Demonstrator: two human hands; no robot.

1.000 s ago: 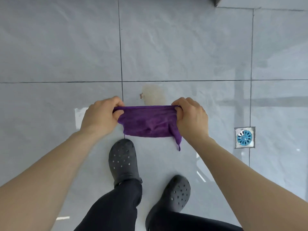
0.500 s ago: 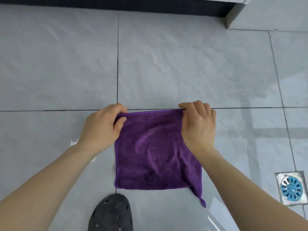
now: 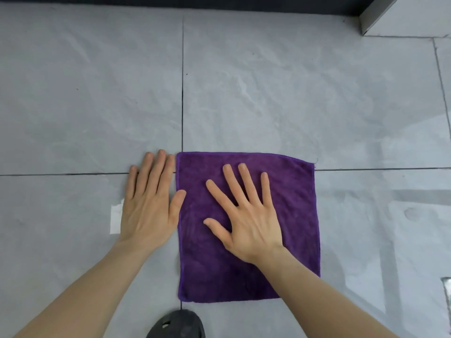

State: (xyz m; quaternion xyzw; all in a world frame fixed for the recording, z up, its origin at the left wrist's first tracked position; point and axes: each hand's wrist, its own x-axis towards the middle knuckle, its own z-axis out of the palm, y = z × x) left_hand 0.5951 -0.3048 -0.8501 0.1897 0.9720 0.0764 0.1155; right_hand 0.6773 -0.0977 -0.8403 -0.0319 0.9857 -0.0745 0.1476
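A square purple cloth (image 3: 292,191) lies spread flat on the grey tiled floor (image 3: 268,93). My right hand (image 3: 246,215) rests palm down on the middle of the cloth with its fingers straight and spread. My left hand (image 3: 150,203) lies flat on the tile just left of the cloth, fingers straight, and its thumb touches the cloth's left edge. Neither hand grips anything.
A dark clog shoe (image 3: 177,325) shows at the bottom edge, just below the cloth. A floor drain (image 3: 447,298) is cut off at the right edge. A dark baseboard (image 3: 170,1) runs along the top, with a metal corner (image 3: 373,15) at the top right.
Both hands let go of the cloth's top corners. The cloth now lies flat on the floor, with my right hand pressed on it and my left beside it. The camera has come lower.
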